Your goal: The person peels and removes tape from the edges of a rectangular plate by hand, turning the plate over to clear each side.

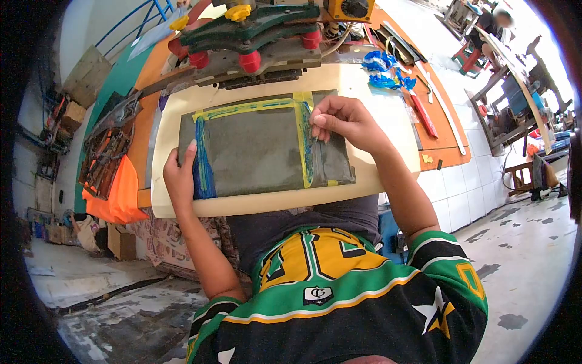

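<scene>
A dark grey rectangular plate [254,148] lies flat on a cream-coloured board [167,130]. Yellow tape [242,108] runs along its top edge, and a yellow and blue strip [305,145] runs down its right part. Blue smears [203,161] mark the left side. My left hand [180,176] holds the plate's left edge, thumb on top. Over the upper right part of the plate, my right hand [333,121] is closed in a pinch near the strip; whatever is between its fingertips is too small to make out.
A green metal press with red knobs [249,61] stands behind the plate. To the right lie crumpled blue-stained paper [385,70], a red cutter [423,115] and a long white ruler [445,112]. Orange cloth [115,194] hangs at the left. Another person [494,33] sits far right.
</scene>
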### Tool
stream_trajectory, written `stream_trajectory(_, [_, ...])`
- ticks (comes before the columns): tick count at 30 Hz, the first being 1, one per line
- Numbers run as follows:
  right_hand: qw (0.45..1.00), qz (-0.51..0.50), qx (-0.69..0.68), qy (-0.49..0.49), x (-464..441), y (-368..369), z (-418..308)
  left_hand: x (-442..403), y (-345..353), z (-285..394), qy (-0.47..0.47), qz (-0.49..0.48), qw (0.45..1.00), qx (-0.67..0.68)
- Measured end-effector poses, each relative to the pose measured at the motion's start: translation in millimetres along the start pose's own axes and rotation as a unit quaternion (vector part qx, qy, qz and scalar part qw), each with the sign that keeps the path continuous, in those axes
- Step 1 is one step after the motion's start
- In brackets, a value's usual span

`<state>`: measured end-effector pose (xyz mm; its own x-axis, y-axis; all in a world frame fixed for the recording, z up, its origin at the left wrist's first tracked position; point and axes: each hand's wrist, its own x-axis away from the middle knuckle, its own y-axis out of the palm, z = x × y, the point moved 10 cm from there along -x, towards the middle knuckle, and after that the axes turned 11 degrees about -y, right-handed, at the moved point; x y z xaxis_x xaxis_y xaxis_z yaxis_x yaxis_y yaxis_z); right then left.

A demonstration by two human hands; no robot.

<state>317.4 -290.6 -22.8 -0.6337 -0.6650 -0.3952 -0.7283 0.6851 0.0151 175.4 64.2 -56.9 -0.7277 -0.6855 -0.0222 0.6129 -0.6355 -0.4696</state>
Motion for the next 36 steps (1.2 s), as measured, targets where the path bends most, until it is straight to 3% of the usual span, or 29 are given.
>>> stream_trajectory(2, [1.0, 0.0, 0.009, -0.017, 1, -1, -15, 0, 0, -1, 0.005, 0.005, 1.0, -0.001])
stream_trajectory(6, [0.984, 0.09, 0.149, -0.034, -2, -34, -42, 2, -3, 4, 0.015, 0.024, 0.999, -0.017])
stream_trajectory(9, [0.974, 0.087, 0.199, -0.058, -7, -49, -50, 0, -3, -1, 0.003, 0.027, 0.999, -0.027])
stream_trajectory(11, [0.907, 0.066, 0.414, -0.044, -9, -55, -55, 0, -3, -3, 0.013, 0.036, 0.999, -0.03])
stream_trajectory(12, [0.907, 0.066, 0.414, -0.044, -12, -58, -52, 0, -4, -3, 0.023, 0.045, 0.998, -0.034])
stream_trajectory(14, [0.83, 0.086, 0.533, -0.14, -16, -61, -60, -1, -5, -5, 0.027, 0.054, 0.997, -0.045])
stream_trajectory(18, [0.835, 0.051, 0.536, -0.114, -34, -89, -22, 4, -8, 3, 0.049, 0.079, 0.994, -0.057])
stream_trajectory(20, [0.901, -0.118, 0.415, -0.04, -49, -68, 6, 0, -9, -3, 0.047, 0.078, 0.994, -0.059])
stream_trajectory(21, [0.911, -0.127, 0.377, 0.111, -43, -80, 30, -1, -9, -6, 0.044, 0.076, 0.994, -0.061])
stream_trajectory(24, [0.888, -0.189, 0.389, 0.154, -49, -68, 42, 3, -10, -2, 0.019, 0.089, 0.993, -0.075])
stream_trajectory(28, [0.894, -0.196, 0.344, 0.21, -42, -67, 56, 10, -12, 3, 0.023, 0.119, 0.99, -0.066])
stream_trajectory(30, [0.951, -0.108, 0.225, 0.185, -38, -70, 63, 13, -15, 6, 0.053, 0.154, 0.983, -0.09])
stream_trajectory(34, [0.944, -0.132, 0.267, 0.141, -38, -63, 48, 25, -19, 18, 0.097, 0.21, 0.968, -0.098])
stream_trajectory(36, [0.943, -0.091, 0.279, 0.157, -37, -65, 45, 46, -28, 40, 0.224, 0.295, 0.916, -0.152])
